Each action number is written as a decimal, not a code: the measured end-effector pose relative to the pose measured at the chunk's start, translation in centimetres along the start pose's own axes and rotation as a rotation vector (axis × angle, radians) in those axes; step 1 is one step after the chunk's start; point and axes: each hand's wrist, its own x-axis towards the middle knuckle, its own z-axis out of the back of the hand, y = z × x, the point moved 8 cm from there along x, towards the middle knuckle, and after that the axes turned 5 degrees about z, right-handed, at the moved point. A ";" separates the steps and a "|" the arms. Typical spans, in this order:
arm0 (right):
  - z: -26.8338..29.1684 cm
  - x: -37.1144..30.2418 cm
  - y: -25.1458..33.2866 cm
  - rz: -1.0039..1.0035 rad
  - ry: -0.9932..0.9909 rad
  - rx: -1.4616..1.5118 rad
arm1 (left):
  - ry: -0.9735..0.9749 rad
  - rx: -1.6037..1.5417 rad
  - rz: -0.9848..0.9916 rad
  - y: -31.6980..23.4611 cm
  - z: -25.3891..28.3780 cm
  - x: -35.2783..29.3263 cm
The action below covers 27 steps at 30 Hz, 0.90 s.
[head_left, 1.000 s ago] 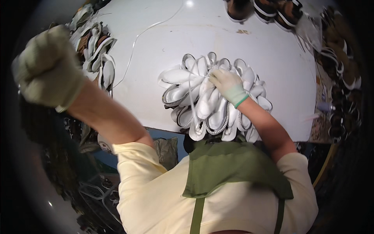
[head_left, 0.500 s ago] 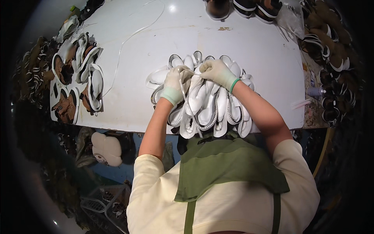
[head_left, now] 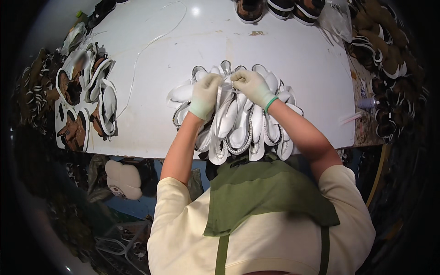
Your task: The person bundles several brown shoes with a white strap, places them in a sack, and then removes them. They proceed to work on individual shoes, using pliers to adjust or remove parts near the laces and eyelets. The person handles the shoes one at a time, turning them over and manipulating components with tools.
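Note:
A bundle of white shoe uppers (head_left: 239,133), with dark stitching along their curved edges, lies at the table's near edge in front of me. Over its far half, my left hand (head_left: 205,97) and my right hand (head_left: 255,88) face each other in pale gloves. Both have thumb and fingers pinched together, a small gap apart. A thin white cord (head_left: 219,95) hangs down beside the left fingers. Its stretch between the two pinches is hard to make out, and the fingertips partly hide it.
Brown and white shoe uppers (head_left: 75,130) are heaped on the table's left side. Finished-looking shoes (head_left: 279,8) stand at the far edge, beside a clear plastic bag (head_left: 335,20). A long loose cord (head_left: 136,62) curves over the white table (head_left: 183,50). More uppers (head_left: 389,55) are piled at right.
My hands have drawn slightly apart, and the left fingers have lifted a little. The bundle stays in place on the table; the whole view has shifted slightly.

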 end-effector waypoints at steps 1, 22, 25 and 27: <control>0.0 -0.3 0.2 -0.007 -0.039 -0.003 | -0.041 -0.174 0.074 0.5 0.5 0.2; 4.5 0.0 3.5 0.038 -0.184 0.511 | -0.780 0.284 -0.396 0.8 16.1 -0.2; 12.5 -0.1 -4.4 -0.040 -0.198 1.342 | 0.061 -1.054 -0.519 1.6 19.0 1.1; 16.2 -3.0 -9.1 -0.224 -0.478 1.232 | -0.188 -0.813 -0.234 0.5 16.7 0.9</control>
